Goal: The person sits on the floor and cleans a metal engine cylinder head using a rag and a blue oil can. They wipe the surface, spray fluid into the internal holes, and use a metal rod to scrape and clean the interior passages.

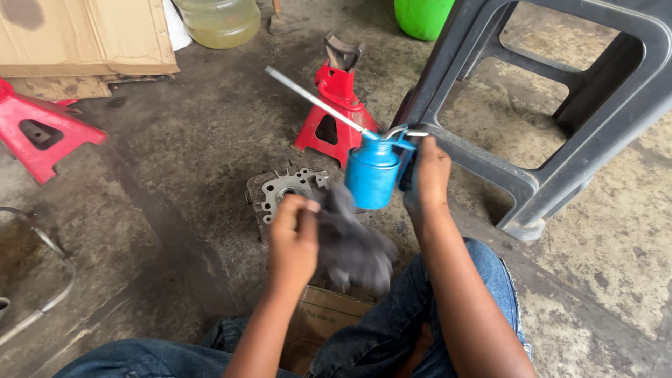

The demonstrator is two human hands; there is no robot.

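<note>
Wiping the blue metal oil can with long silver spout (372, 178), gripped in the right hand (427, 178) above the floor, with the dark grey rag (350, 241) clenched in the left hand (294, 241), over the grey metal engine part (280, 190); next, probably steady rubbing.

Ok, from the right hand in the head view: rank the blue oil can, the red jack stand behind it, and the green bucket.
1. Blue oil can, held in the right hand.
2. Red jack stand, just beyond the can.
3. Green bucket, top edge, farthest.
</note>
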